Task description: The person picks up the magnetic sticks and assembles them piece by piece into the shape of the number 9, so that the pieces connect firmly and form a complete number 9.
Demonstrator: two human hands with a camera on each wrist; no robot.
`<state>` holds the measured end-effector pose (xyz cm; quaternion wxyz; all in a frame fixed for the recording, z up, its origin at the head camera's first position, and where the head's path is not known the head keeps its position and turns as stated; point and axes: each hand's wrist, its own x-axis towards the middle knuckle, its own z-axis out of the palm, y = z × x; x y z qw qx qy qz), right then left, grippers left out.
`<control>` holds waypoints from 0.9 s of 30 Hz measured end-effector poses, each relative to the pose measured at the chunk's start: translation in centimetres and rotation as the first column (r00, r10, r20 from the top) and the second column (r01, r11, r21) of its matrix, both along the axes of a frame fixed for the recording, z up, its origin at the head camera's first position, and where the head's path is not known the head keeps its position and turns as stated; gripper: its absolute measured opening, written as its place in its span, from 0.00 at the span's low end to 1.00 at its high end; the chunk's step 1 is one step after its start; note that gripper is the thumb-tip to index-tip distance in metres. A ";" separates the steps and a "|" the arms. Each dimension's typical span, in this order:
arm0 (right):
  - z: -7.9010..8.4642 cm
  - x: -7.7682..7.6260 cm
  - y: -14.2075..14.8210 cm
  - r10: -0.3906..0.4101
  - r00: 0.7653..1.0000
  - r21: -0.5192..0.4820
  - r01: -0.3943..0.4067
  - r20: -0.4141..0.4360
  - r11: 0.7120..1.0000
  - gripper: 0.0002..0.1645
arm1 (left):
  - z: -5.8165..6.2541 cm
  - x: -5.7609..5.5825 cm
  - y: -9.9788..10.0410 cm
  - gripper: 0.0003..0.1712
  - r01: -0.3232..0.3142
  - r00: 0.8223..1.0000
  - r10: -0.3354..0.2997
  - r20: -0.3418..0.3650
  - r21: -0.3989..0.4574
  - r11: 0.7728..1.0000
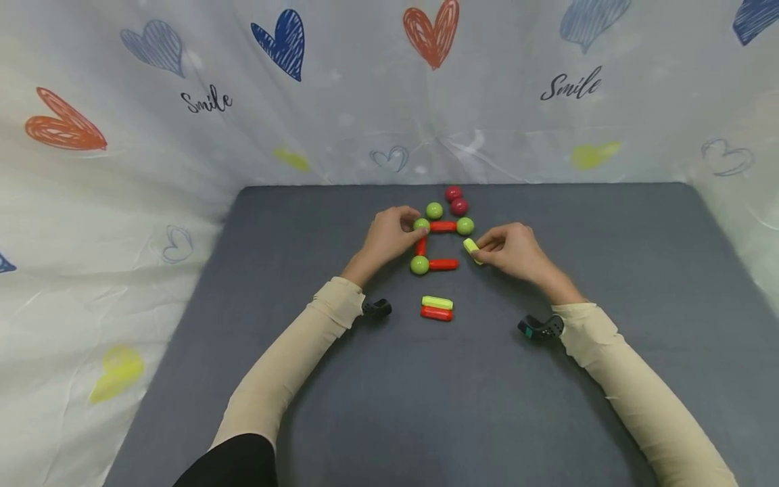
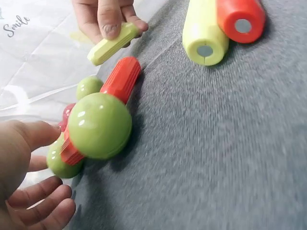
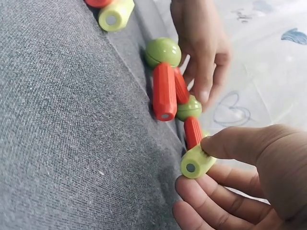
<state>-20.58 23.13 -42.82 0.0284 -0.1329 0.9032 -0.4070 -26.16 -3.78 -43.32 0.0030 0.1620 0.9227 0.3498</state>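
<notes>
Red magnetic rods and green balls form an open-sided square on the table. My left hand (image 1: 389, 233) grips the green ball (image 1: 422, 225) at its far left corner, thumb on one side and fingers on the other. From that ball one red rod (image 1: 443, 226) runs right to another green ball (image 1: 465, 226). A second red rod (image 1: 421, 246) comes toward me to the near green ball (image 1: 419, 264), which bears a third red rod (image 1: 443, 264) pointing right. My right hand (image 1: 514, 250) pinches a yellow magnetic rod (image 3: 197, 163) near the square's right side.
A loose green ball (image 1: 435, 210) and two dark red balls (image 1: 456, 201) lie behind the square. Nearer to me, a yellow rod (image 1: 437, 302) and a red rod (image 1: 436, 313) lie side by side. A patterned white curtain (image 1: 341, 101) hangs behind the grey table (image 1: 389, 406).
</notes>
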 end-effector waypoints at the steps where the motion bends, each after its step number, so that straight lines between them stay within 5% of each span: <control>1: -0.1 -0.1 -0.2 -0.007 1.000 0.001 0.007 0.001 1.000 0.09 | -0.1 -0.1 0.1 0.21 -0.009 1.000 0.009 0.004 -0.001 1.000; 7: 0.0 -0.3 -0.8 -0.064 0.998 0.007 0.064 0.011 0.998 0.10 | -0.6 -0.3 0.2 0.18 -0.029 0.999 0.027 0.031 0.058 0.998; 14: -0.2 -0.3 -1.2 -0.151 0.981 -0.015 0.154 0.121 0.988 0.12 | -0.6 -0.2 0.1 0.17 -0.027 0.998 0.020 0.065 0.099 0.995; 27: -0.8 -1.0 -1.8 -0.188 0.950 -0.160 0.232 0.251 0.959 0.13 | -0.7 0.0 -0.1 0.16 -0.040 0.997 0.031 0.072 0.128 0.991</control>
